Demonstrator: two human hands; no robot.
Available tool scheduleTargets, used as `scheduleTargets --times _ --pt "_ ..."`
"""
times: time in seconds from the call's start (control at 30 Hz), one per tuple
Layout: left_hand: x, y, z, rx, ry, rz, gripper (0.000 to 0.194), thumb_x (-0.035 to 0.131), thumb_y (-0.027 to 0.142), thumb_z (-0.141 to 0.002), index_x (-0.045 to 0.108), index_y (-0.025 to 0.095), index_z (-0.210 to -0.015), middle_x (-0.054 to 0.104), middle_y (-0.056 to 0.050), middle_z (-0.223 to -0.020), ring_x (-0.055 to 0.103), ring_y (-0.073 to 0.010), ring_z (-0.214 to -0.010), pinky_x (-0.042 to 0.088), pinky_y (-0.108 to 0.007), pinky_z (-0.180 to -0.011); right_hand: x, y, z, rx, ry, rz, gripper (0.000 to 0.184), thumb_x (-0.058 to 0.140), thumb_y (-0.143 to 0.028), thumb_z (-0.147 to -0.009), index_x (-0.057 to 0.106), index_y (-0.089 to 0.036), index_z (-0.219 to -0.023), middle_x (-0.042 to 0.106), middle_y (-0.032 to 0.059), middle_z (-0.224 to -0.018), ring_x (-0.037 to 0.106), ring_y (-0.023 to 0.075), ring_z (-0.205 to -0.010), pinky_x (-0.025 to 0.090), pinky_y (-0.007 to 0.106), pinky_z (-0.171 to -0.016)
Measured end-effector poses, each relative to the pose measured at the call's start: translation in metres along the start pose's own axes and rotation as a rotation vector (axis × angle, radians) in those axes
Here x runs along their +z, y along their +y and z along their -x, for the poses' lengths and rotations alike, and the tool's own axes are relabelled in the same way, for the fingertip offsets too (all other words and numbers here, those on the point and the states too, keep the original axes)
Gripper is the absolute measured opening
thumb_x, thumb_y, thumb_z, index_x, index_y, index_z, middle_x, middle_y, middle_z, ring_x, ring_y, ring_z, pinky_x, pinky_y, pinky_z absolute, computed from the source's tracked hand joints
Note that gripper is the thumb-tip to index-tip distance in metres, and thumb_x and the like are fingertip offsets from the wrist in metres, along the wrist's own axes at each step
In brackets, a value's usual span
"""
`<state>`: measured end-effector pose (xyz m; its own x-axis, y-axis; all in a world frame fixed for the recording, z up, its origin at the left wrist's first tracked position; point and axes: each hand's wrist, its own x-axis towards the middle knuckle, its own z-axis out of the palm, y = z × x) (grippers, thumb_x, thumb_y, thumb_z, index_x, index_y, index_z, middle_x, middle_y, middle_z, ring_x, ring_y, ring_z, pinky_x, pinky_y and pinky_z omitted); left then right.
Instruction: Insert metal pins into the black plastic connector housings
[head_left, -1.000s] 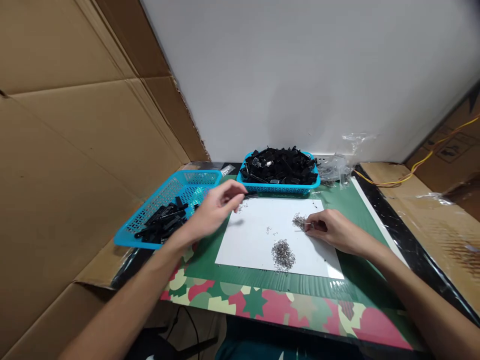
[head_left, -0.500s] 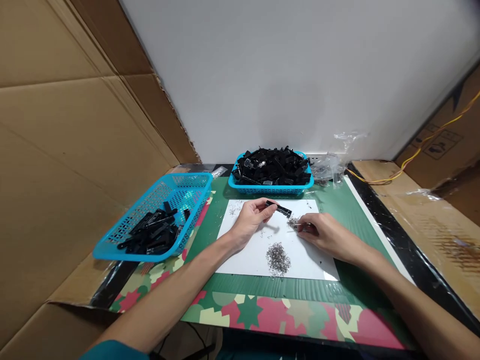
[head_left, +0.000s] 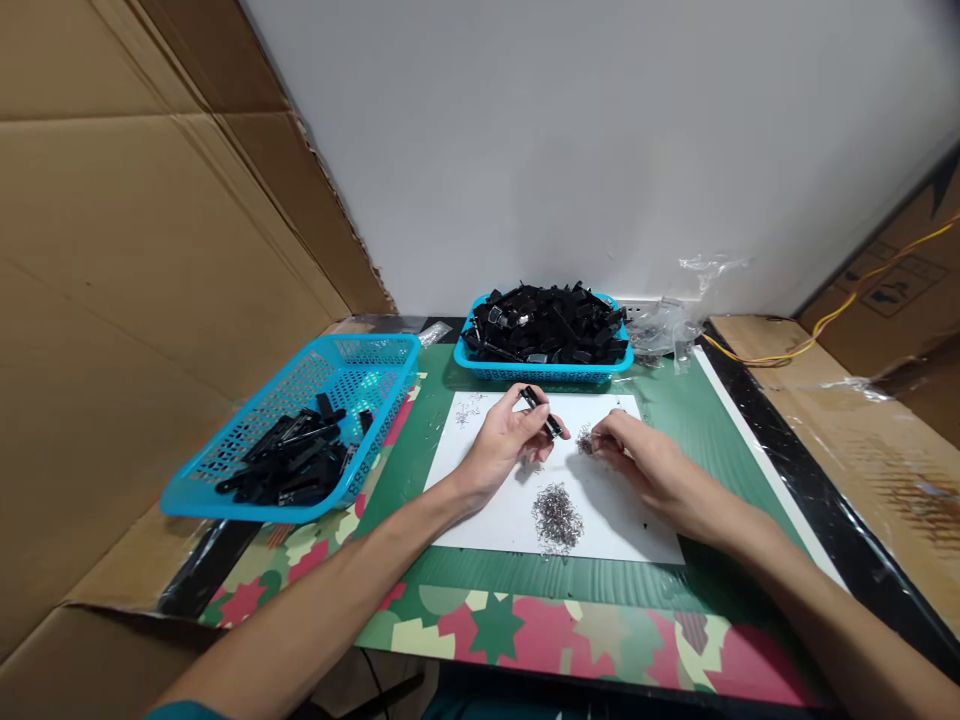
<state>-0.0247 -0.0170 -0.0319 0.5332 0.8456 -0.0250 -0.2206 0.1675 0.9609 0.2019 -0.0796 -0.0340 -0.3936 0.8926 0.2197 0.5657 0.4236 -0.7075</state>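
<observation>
My left hand (head_left: 502,440) is closed around a narrow black plastic part (head_left: 541,412), held at a slant above a white sheet (head_left: 480,510). My right hand (head_left: 637,455) has its fingertips pinched together beside a small pile of tiny metal pieces (head_left: 584,440). Whatever sits between those fingertips is too small or hidden to name. Nearer to me on the sheet lies a larger heap of the same tiny bent metal pieces (head_left: 557,520). A few loose ones (head_left: 466,412) are scattered at the sheet's far left corner.
A blue basket (head_left: 217,480) at the left holds several long black parts (head_left: 292,455). Behind the sheet, a second blue basket (head_left: 540,372) is heaped with black parts (head_left: 547,325). Clear plastic bags (head_left: 664,330) lie beside it. Cardboard (head_left: 150,230) walls the left side.
My left hand has come from beside the left basket to over the sheet with the black part, then tilted it more steeply. My right hand has stayed near the small pile.
</observation>
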Motion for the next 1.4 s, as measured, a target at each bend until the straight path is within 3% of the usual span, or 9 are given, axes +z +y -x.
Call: scheduleTargets --times 0.1,0.2,0.37,0.53,0.7,1.0,1.17,1.27,1.4 --pt "0.003 -0.001 0.003 -0.042 -0.017 0.003 0.039 0.080 0.041 -0.089 0.059 0.016 -0.112 0.072 -0.003 -0.085 0.052 -0.0056 -0.059 0.035 -0.018 -0.054 -0.004 -0.008 -0.001 0.016 0.085 -0.147 0.015 0.042 -0.024 -0.109 0.052 -0.023 -0.097 0.057 0.0044 -0.098 0.054 0.0178 -0.084 0.044 0.032 -0.075" --pt "0.008 -0.001 0.007 -0.080 -0.066 -0.038 0.035 0.078 0.042 -0.090 0.067 0.011 -0.102 0.068 -0.005 -0.084 0.051 -0.0066 -0.064 0.033 -0.020 -0.056 -0.003 -0.012 0.000 0.050 0.117 -0.262 0.017 0.046 -0.032 -0.109 0.055 -0.022 -0.098 0.056 0.0035 -0.095 0.053 0.0178 -0.082 0.044 0.032 -0.073" --pt "0.014 -0.005 0.015 -0.127 -0.148 -0.052 0.037 0.071 0.049 -0.094 0.066 0.012 -0.096 0.061 -0.002 -0.081 0.046 -0.0061 -0.060 0.029 -0.023 -0.056 0.004 -0.012 0.001 0.074 0.111 -0.382 0.018 0.049 -0.036 -0.109 0.059 -0.023 -0.102 0.061 0.0031 -0.093 0.056 0.0184 -0.085 0.045 0.032 -0.074" --pt "0.018 -0.011 0.020 -0.140 -0.137 -0.031 0.039 0.075 0.048 -0.092 0.068 0.014 -0.109 0.058 -0.002 -0.089 0.051 -0.0100 -0.074 0.036 -0.023 -0.065 0.013 -0.014 0.000 0.057 0.177 -0.319 0.014 0.055 -0.032 -0.106 0.061 -0.022 -0.098 0.065 0.0029 -0.089 0.059 0.0175 -0.079 0.046 0.030 -0.069" --pt "0.019 -0.012 0.021 -0.099 -0.127 -0.030 0.034 0.075 0.045 -0.092 0.066 0.014 -0.101 0.057 -0.002 -0.087 0.052 -0.0117 -0.079 0.040 -0.025 -0.073 0.015 -0.018 -0.001 0.031 0.229 -0.288 0.011 0.060 -0.029 -0.103 0.066 -0.021 -0.099 0.068 0.0034 -0.089 0.061 0.0166 -0.075 0.048 0.029 -0.067" --pt "0.017 -0.005 0.017 -0.170 -0.189 0.024 0.035 0.076 0.044 -0.089 0.062 0.012 -0.088 0.056 0.000 -0.079 0.047 -0.0064 -0.061 0.029 -0.019 -0.053 0.010 -0.019 0.000 -0.258 0.336 -0.074 0.014 0.062 -0.010 -0.100 0.068 -0.022 -0.101 0.069 0.0040 -0.094 0.066 0.0174 -0.086 0.053 0.031 -0.074" --pt "0.017 -0.006 0.021 -0.231 -0.246 -0.012 0.040 0.054 0.058 -0.102 0.055 0.018 -0.101 0.055 0.003 -0.065 0.044 -0.0075 -0.045 0.028 -0.019 -0.043 0.013 -0.020 0.001 -0.285 0.380 -0.015 0.015 0.059 -0.007 -0.100 0.063 -0.022 -0.100 0.067 0.0038 -0.090 0.064 0.0167 -0.081 0.052 0.029 -0.068" --pt "0.019 -0.008 0.022 -0.148 -0.205 0.049 0.041 0.051 0.060 -0.103 0.056 0.019 -0.106 0.043 0.007 -0.066 0.036 -0.0073 -0.051 0.027 -0.018 -0.046 0.015 -0.022 0.003 -0.297 0.407 0.005 0.016 0.059 -0.006 -0.099 0.063 -0.022 -0.102 0.067 0.0044 -0.089 0.064 0.0172 -0.080 0.053 0.030 -0.067" --pt "0.023 -0.004 0.024 -0.063 -0.202 0.044 0.040 0.056 0.056 -0.102 0.060 0.019 -0.116 0.047 0.001 -0.080 0.040 -0.0099 -0.066 0.031 -0.021 -0.057 0.020 -0.023 0.005 -0.341 0.457 0.068 0.022 0.060 -0.003 -0.098 0.064 -0.023 -0.107 0.069 0.0052 -0.090 0.067 0.0186 -0.082 0.056 0.033 -0.069"
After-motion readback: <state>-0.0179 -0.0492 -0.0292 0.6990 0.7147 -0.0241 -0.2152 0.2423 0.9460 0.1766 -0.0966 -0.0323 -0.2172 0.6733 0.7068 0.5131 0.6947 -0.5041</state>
